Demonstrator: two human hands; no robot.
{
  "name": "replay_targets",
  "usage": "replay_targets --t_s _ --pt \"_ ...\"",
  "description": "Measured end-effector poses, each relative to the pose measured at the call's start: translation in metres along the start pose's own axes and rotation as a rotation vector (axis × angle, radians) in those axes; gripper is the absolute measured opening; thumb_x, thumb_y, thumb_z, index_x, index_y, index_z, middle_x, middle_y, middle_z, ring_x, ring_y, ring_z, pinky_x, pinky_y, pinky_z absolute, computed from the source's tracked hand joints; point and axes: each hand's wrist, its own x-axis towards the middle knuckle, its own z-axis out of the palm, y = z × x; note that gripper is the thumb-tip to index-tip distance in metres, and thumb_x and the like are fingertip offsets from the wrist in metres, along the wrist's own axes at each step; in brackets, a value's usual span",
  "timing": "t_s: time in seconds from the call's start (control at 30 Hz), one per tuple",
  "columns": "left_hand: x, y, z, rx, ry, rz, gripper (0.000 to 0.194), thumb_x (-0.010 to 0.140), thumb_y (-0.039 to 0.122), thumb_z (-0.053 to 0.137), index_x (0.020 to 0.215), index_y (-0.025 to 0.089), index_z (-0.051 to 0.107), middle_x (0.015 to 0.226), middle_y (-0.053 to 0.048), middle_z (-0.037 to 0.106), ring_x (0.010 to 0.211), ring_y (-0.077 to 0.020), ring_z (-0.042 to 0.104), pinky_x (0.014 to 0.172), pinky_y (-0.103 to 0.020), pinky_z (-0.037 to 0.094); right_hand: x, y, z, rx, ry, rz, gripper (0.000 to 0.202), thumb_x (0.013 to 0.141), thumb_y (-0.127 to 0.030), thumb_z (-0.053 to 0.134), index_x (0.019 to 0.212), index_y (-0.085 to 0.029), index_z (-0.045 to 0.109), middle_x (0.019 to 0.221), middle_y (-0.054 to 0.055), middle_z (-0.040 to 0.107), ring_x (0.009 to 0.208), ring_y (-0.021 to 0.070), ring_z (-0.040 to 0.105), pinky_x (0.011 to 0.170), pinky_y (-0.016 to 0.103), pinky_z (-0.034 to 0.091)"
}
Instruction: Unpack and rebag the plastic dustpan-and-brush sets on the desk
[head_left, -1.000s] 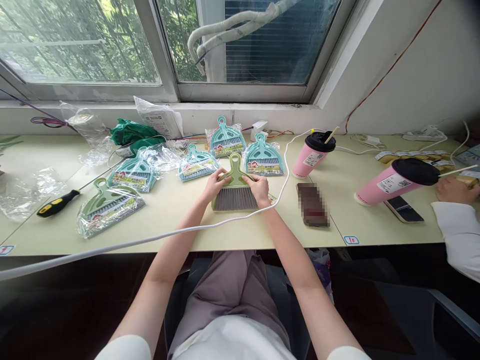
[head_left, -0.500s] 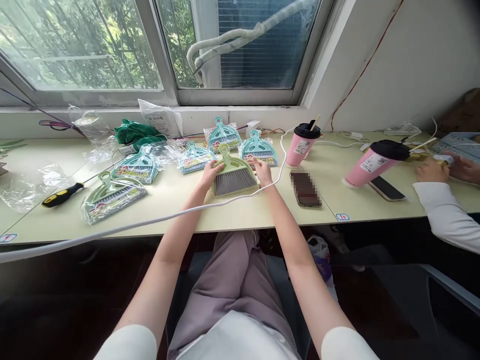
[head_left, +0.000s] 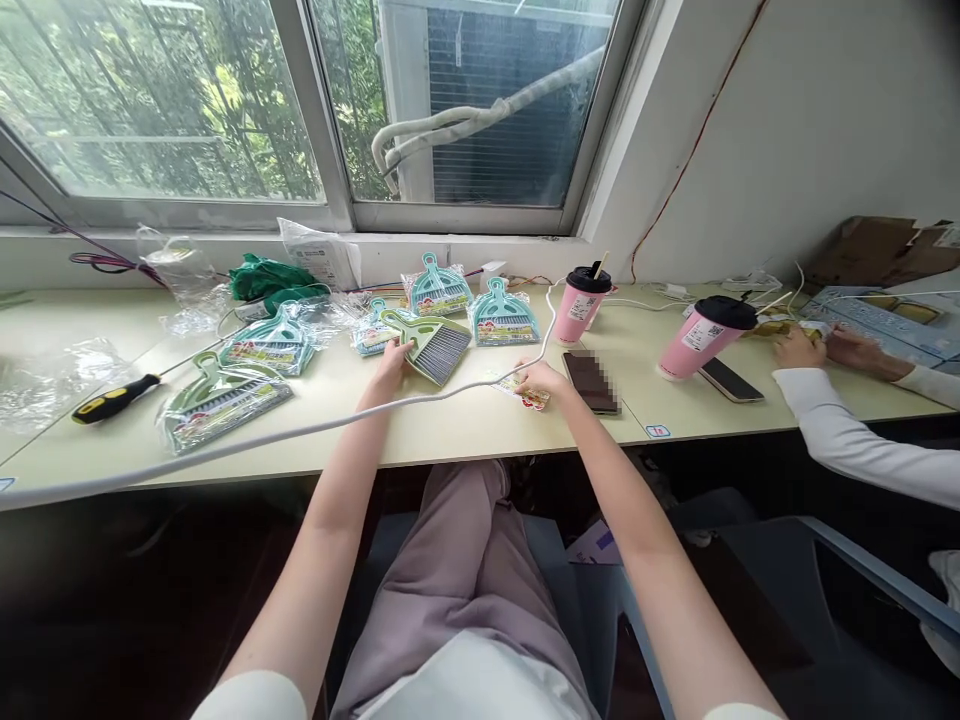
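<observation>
My left hand (head_left: 391, 364) is closed on the left side of a green dustpan (head_left: 409, 324) with a grey-bristled brush (head_left: 441, 353) lying in it. The set is tilted, its handle toward the upper left. My right hand (head_left: 541, 380) pinches a small printed card (head_left: 531, 397) close to the table top, right of the dustpan. Behind stand wrapped blue dustpan sets (head_left: 504, 318), (head_left: 437, 295) and one partly hidden set (head_left: 371, 330). To the left lie a wrapped green set (head_left: 217, 405) and another wrapped blue set (head_left: 271, 345).
A white cable (head_left: 322, 427) crosses in front of me. A screwdriver (head_left: 116, 398) lies left, near clear plastic wrapping (head_left: 71, 375). Rightward are a phone (head_left: 592, 382), two pink cups (head_left: 576, 312), (head_left: 701, 340) and a second phone (head_left: 731, 381). Another person's hands (head_left: 799, 348) work at far right.
My right hand has left the dustpan and moved right and down, now with the printed card. My left hand has shifted left with the dustpan, which has turned. The view has shifted slightly.
</observation>
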Motion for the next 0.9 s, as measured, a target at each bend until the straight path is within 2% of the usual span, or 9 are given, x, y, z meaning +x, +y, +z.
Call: replay_targets --t_s 0.13,0.23,0.4,0.47,0.57,0.67,0.7,0.8,0.9 --pt "-0.002 -0.005 0.005 -0.109 -0.044 -0.014 0.034 0.084 0.014 0.068 0.114 0.022 0.054 0.101 -0.004 0.069 0.079 -0.0159 0.069 0.078 -0.034 0.060 -0.003 -0.001 -0.004 -0.085 -0.150 0.033 0.024 0.056 -0.016 0.089 0.071 -0.018 0.071 0.079 0.005 0.073 0.086 0.0239 0.070 0.076 0.029 0.052" --pt "-0.003 -0.008 0.011 -0.205 -0.041 0.007 0.042 0.082 0.007 0.067 0.119 0.023 0.054 0.100 -0.003 0.070 0.081 -0.0149 0.069 0.086 -0.034 0.059 -0.006 0.000 -0.010 -0.109 -0.208 0.033 0.023 0.059 -0.021 0.087 0.075 -0.019 0.071 0.082 0.003 0.074 0.087 0.0224 0.070 0.073 0.027 0.050" --pt "-0.003 -0.013 0.017 -0.293 -0.003 0.022 0.047 0.081 0.008 0.070 0.123 0.023 0.054 0.100 -0.004 0.072 0.083 -0.0154 0.070 0.092 -0.035 0.056 -0.009 -0.008 -0.025 -0.146 -0.299 0.001 0.037 0.046 -0.022 0.093 0.075 -0.019 0.069 0.073 -0.001 0.070 0.080 0.0203 0.067 0.068 0.025 0.046" --pt "-0.003 -0.014 0.017 -0.327 0.013 0.059 0.046 0.081 0.009 0.071 0.122 0.023 0.055 0.102 -0.004 0.073 0.087 -0.0152 0.070 0.092 -0.033 0.055 -0.008 -0.021 -0.028 -0.002 -0.305 0.002 0.039 0.043 -0.026 0.094 0.072 -0.019 0.068 0.065 -0.003 0.067 0.073 0.0191 0.065 0.065 0.025 0.045" --pt "-0.005 -0.013 0.017 -0.365 0.031 0.090 0.041 0.080 0.009 0.072 0.115 0.024 0.057 0.100 -0.003 0.072 0.090 -0.0145 0.070 0.091 -0.031 0.054 0.000 -0.053 -0.021 0.481 -0.230 -0.040 0.039 0.048 -0.037 0.094 0.069 -0.018 0.067 0.061 -0.001 0.065 0.063 0.0153 0.060 0.061 0.026 0.043" --pt "-0.008 -0.009 0.016 -0.368 0.070 0.080 0.036 0.080 0.011 0.074 0.108 0.023 0.056 0.097 -0.002 0.071 0.090 -0.0137 0.070 0.086 -0.027 0.054 0.016 -0.090 0.000 0.930 -0.091 -0.068 0.045 0.056 -0.053 0.089 0.071 -0.019 0.065 0.064 0.001 0.066 0.061 0.0143 0.059 0.061 0.028 0.046" --pt "-0.009 -0.007 0.016 -0.372 0.075 0.078 0.035 0.079 0.011 0.074 0.107 0.023 0.056 0.096 -0.001 0.071 0.089 -0.0131 0.070 0.084 -0.026 0.054 0.023 -0.101 0.008 0.990 -0.032 -0.041 0.046 0.058 -0.057 0.086 0.071 -0.020 0.063 0.064 0.000 0.065 0.061 0.0143 0.059 0.063 0.028 0.047" --pt "-0.011 -0.002 0.015 -0.406 0.067 0.056 0.038 0.076 0.009 0.077 0.102 0.024 0.053 0.096 0.001 0.070 0.084 -0.0121 0.069 0.078 -0.025 0.054 0.045 -0.123 0.032 0.923 0.148 0.049 0.047 0.062 -0.062 0.081 0.065 -0.021 0.058 0.062 -0.002 0.061 0.069 0.0162 0.062 0.069 0.028 0.049" --pt "-0.012 0.002 0.019 -0.422 0.059 0.048 0.043 0.072 0.010 0.079 0.102 0.024 0.052 0.096 0.002 0.070 0.084 -0.0123 0.069 0.080 -0.026 0.054 0.062 -0.125 0.053 0.824 0.283 0.078 0.044 0.064 -0.060 0.080 0.065 -0.021 0.059 0.075 0.004 0.069 0.094 0.0232 0.065 0.082 0.031 0.050"
